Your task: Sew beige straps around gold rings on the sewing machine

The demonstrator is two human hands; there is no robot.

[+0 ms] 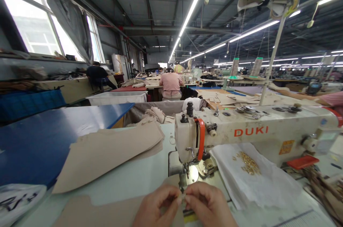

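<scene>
Well, both hands are drawn in close at the front of the sewing machine [249, 131], the left hand [155, 207] and the right hand [209, 206] each closed in a fingertip pinch on a small item [183, 197], too small to name from this view, just below the presser foot [187, 180]. Fine work like this probably goes best with the fingertips braced against each other and kept clear of the needle [187, 172], since the space around it looks tight. A tan cut piece [93, 212] lies under the left hand, and a stack of tan pieces [107, 152] rests farther left on the pale table [139, 173]. To the right, a sheet of white paper [257, 180] holds a heap of small gold fittings [249, 162], just below the machine's arm, which reads DUKI. A blue table [53, 137] runs along the left side, and a white bin [116, 98] stands beyond it. The room is a long workshop with rows of tables, bright windows [34, 16] on the left and strip lights [190, 9] overhead. A co-worker in a pink shirt [171, 84] sits ahead, and another co-worker's arm [297, 95] reaches in from the right.
</scene>
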